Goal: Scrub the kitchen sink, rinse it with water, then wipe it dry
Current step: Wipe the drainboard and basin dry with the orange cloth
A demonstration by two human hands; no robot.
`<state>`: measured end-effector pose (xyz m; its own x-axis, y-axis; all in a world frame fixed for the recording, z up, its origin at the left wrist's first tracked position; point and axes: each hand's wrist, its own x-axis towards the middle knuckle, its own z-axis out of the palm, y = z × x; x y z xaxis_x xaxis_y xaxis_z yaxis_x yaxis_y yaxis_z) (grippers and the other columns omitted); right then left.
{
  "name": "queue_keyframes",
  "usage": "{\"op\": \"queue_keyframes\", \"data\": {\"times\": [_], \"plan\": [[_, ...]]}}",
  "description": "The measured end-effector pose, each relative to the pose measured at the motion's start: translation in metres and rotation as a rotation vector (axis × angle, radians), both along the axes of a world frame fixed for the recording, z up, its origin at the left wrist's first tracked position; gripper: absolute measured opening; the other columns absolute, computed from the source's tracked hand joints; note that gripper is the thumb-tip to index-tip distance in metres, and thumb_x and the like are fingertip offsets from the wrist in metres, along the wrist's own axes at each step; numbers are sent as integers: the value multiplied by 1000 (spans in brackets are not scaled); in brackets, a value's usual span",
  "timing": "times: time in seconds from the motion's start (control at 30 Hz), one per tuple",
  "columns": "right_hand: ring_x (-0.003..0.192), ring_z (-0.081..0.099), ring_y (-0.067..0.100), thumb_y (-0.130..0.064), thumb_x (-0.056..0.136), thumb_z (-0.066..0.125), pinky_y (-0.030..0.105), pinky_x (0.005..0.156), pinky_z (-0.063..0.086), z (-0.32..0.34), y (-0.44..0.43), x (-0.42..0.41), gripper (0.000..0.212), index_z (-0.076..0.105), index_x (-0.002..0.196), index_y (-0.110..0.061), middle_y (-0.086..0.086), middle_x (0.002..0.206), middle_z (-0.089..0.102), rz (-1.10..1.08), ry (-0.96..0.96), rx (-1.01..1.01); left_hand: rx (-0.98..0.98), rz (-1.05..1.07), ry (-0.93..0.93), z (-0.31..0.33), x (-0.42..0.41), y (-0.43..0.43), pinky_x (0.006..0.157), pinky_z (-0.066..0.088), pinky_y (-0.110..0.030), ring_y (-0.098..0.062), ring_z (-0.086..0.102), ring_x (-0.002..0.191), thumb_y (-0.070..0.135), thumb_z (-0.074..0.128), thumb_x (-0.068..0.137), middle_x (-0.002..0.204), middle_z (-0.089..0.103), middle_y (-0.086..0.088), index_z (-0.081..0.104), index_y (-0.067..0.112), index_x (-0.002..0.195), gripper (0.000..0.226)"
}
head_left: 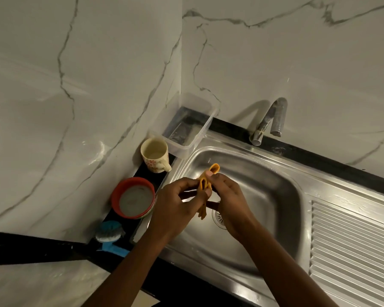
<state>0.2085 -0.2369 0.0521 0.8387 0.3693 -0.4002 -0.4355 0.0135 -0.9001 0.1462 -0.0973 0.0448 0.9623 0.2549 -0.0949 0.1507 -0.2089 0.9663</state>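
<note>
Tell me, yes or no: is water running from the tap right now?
No: no stream falls from the tap into the sink below it.

Head view, steeply down over sink (275,196)

Pinching a folded yellow cloth (205,185) between left hand (175,203) and right hand (230,196) over the steel sink (266,187); leftward, mug (155,156), red bowl (116,193), blue scrub brush (110,232).

Both bare forearms run from bottom edge toward frame ctr, converging. L hand (175,202) & R hand (230,196) meet close together, fingers curled, each pinching a folded yellow cloth (215,168) btwn thumb & fingertips. Wrists approx level, backs of hands facing up.
</note>
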Motion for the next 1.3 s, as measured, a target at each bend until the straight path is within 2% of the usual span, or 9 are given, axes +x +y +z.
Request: {"op": "queue_keyframes", "data": {"times": [0.13, 0.23, 0.4, 0.57, 0.77, 0.87, 1.0, 1.17, 1.3], "plan": [[104, 70, 41, -25, 103, 61, 50, 93, 61, -4, 0, 6, 30, 64, 98, 4, 25, 103, 70, -50, -25, -29, -12, 13, 2, 2, 2, -1, 81, 59, -22, -4, 75, 92, 29, 76, 95, 92, 79, 13, 79, 24, 103, 9], [107, 68, 32, -30, 100, 62, 49, 92, 60, -4, -4, 14, 21, 68, 101, -9, 12, 107, 71, -125, -4, -5, -52, 145, -1, 2, 3, 0, 70, 57, -30, -9, 71, 77, 38, 65, 95, 80, 73, 8, 75, 25, 84, 20], [126, 64, 40, -43, 107, 46, 58, 100, 55, 3, -24, 32, 49, 56, 140, -8, 21, 137, 65, -253, 189, 398, -354, 366, -3, 13, -1, 4, 89, 58, -43, -22, 75, 97, 26, 62, 104, 95, 79, 1, 78, 33, 86, 25], [146, 46, 38, -54, 104, 51, 51, 114, 46, -10, -23, 25, 69, 43, 156, -9, 24, 157, 47, -322, 257, 658, -587, 363, -14, 26, 0, -2, 82, 64, -31, -22, 77, 104, 22, 56, 106, 108, 80, -3, 75, 22, 102, 19], [147, 43, 41, -26, 105, 53, 66, 122, 27, -18, 4, 22, 59, 33, 160, -15, 21, 158, 47, -226, 260, 696, -671, 385, 6, 28, -1, -14, 74, 61, -24, -22, 76, 104, 21, 55, 107, 109, 79, -5, 74, 17, 104, 19], [145, 46, 44, -9, 105, 51, 68, 118, 32, -17, 12, 37, 59, 32, 160, -17, 23, 157, 46, -132, 190, 626, -614, 399, -29, 25, -2, -6, 73, 61, -26, -18, 77, 101, 21, 56, 106, 105, 80, 2, 74, 25, 102, 19], [138, 53, 44, 3, 98, 56, 65, 112, 43, 2, 24, 72, 63, 38, 155, -17, 24, 153, 50, -69, 124, 536, -539, 401, -6, 13, 0, 10, 69, 62, -31, -31, 78, 91, 13, 61, 103, 98, 77, -14, 71, 7, 104, 12], [121, 68, 36, 12, 96, 57, 55, 95, 59, 29, 54, 131, 59, 47, 147, -17, 18, 140, 62, -66, 83, 408, -437, 340, 49, -3, 3, 22, 73, 62, -32, -27, 77, 90, 8, 63, 102, 92, 79, -6, 72, 13, 105, 11], [123, 66, 39, 14, 93, 59, 58, 96, 58, 33, 82, 173, 64, 46, 149, -14, 20, 141, 62, -76, 60, 313, -387, 272, 48, -9, 7, 25, 76, 61, -31, -22, 76, 92, 39, 73, 82, 96, 79, -3, 74, 23, 100, 23]]}}
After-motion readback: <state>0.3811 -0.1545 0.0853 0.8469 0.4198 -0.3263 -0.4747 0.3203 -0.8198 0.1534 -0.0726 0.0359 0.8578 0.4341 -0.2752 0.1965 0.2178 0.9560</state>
